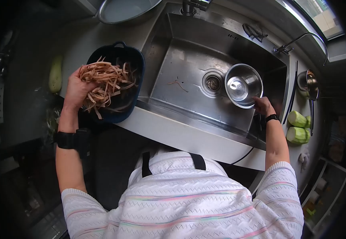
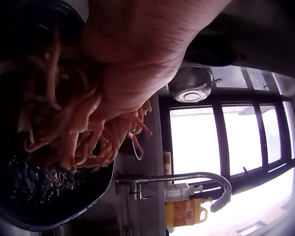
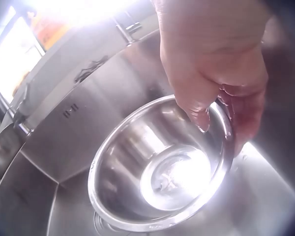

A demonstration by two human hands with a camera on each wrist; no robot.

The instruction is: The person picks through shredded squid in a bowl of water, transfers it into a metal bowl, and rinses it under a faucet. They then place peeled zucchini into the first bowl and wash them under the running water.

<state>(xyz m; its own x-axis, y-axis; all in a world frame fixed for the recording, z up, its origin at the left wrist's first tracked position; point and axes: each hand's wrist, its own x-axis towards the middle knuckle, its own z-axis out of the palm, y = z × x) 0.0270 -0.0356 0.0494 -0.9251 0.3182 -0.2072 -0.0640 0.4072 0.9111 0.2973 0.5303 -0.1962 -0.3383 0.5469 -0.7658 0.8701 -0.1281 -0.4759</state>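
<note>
A loose bunch of pale brown strips (image 1: 106, 84) is gripped in my left hand (image 1: 76, 92), above a dark blue handled basin (image 1: 139, 63) left of the sink. Strips hang from the hand over the basin, and the left wrist view shows wet, shiny bits on the basin's inside. My right hand (image 1: 263, 106) pinches the rim of a stainless steel bowl (image 1: 232, 77), thumb inside and fingers outside. In the right wrist view the bowl (image 3: 132, 152) tilts in the sink, with a little clear liquid and small pale bits at its bottom.
The steel sink (image 1: 185, 51) has a drain (image 1: 213, 82) left of the bowl and a stray strip (image 1: 178, 84) on its floor. Peeled green gourd pieces (image 1: 298, 135), a ladle (image 1: 312, 85) and a thin tap (image 1: 314, 35) are at right. A large pan (image 1: 125, 10) stands at the back left.
</note>
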